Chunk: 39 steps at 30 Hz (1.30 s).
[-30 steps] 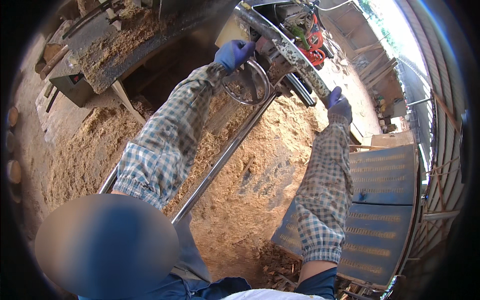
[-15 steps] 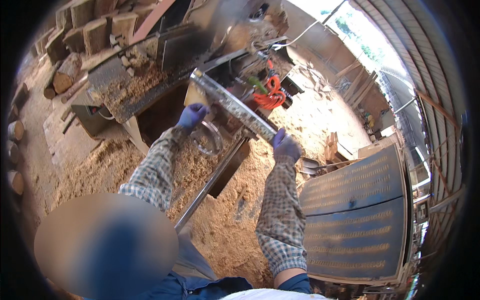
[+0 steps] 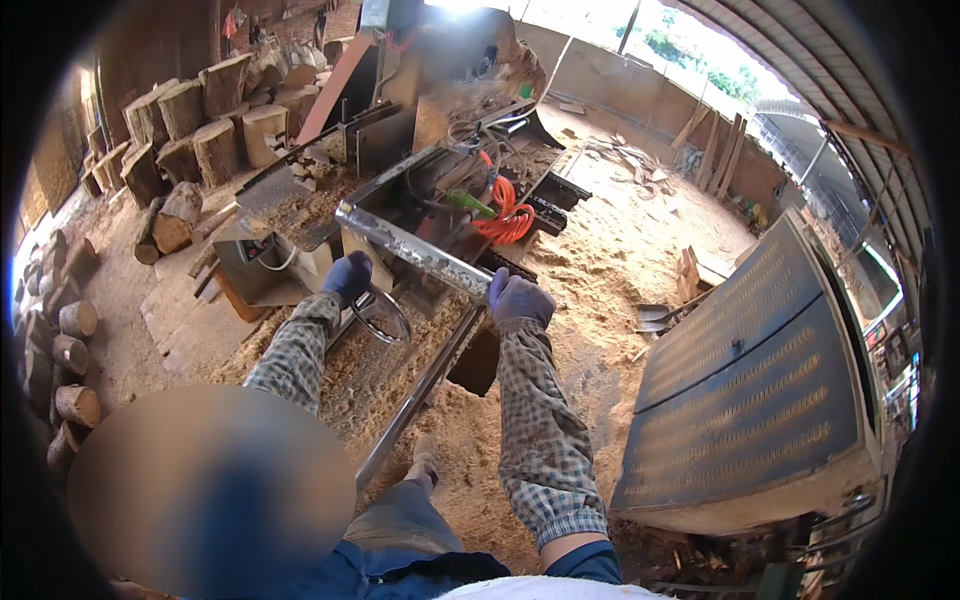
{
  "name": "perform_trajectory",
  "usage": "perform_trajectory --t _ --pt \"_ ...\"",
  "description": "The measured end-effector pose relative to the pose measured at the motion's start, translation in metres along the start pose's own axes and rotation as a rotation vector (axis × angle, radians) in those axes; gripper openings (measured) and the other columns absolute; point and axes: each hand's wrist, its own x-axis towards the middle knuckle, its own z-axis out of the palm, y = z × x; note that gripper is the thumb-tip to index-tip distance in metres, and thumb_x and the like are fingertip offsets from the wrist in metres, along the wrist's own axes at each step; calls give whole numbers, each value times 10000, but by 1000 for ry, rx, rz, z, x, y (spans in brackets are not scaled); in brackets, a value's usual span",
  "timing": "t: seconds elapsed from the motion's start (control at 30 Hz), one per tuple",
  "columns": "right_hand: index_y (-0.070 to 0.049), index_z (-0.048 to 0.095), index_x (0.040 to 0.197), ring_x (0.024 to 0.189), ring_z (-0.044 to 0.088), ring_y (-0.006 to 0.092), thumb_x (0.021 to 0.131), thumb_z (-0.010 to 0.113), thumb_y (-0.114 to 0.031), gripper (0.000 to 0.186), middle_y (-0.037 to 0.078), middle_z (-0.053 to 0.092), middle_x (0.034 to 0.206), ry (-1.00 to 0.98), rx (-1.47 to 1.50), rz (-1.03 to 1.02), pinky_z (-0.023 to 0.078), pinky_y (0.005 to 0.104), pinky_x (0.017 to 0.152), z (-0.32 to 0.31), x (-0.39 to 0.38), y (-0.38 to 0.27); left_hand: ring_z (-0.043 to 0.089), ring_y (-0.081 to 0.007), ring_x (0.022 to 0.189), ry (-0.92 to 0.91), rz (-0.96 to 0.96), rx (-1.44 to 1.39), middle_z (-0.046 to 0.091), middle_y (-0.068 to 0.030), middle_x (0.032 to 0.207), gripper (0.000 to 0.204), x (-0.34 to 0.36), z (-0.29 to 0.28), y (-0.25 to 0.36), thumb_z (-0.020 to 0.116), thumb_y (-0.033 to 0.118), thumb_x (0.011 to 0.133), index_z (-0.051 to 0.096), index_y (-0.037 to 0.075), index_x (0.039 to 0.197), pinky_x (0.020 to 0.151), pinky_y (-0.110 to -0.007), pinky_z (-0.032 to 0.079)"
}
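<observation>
L hand (image 3: 347, 278): curled on handwheel (image 3: 403, 318) rim, fingers part hidden
R hand (image 3: 520, 298): wrapped round steel bar (image 3: 415, 250) end
Handwheel: near side of bar, L of rail (image 3: 422, 392)
Change: view's up, log stack (image 3: 215, 150) fully in; grips same, control kept

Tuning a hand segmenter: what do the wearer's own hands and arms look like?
Left hand and right hand: purple-blue gloves. Arms: checked oversleeves, pale and blue-grey, the right one with a gathered upper end. Above that, a dark blue sleeve.

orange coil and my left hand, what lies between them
In the head view, the speckled metal bar crosses between your left hand and the orange coil, dark machine parts beyond it.
</observation>
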Motion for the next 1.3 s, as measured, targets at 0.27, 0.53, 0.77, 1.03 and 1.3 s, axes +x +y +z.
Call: perform_trajectory --t 0.27,0.53,0.77,1.03,1.3 --pt "-98 725 681 568 692 334 980 425 -451 551 168 673 621 -70 137 -82 536 481 530 -69 -81 -11 667 -363 625 -305 542 420 665 -159 666 307 -116 -29 92 598 407 857 681 123 777 594 -503 523" --pt "-101 675 674 549 660 361 957 508 -432 466 165 648 595 29 119 -56 526 502 539 -93 -165 -39 629 -327 532 -385 708 617 633 -136 589 385 -213 -75 90 564 473 881 703 126 790 517 -491 474" --pt "-95 674 678 553 668 367 975 457 -469 525 172 658 611 110 37 2 523 501 525 -91 -224 -44 661 -304 596 -73 857 443 664 -129 659 371 -275 -90 62 565 434 871 685 107 744 535 -483 491" --pt "-106 692 764 667 693 379 973 460 -498 502 183 689 700 72 -52 60 537 495 606 -123 -289 -60 680 -349 681 -349 603 447 683 -158 705 498 -327 -134 69 462 561 936 696 126 880 640 -512 504" --pt "-108 685 756 610 677 371 957 510 -458 439 172 666 645 145 -11 8 524 485 560 -129 -327 -91 674 -372 699 -279 470 372 663 -172 695 551 -343 -178 32 470 617 933 667 107 860 643 -492 508"
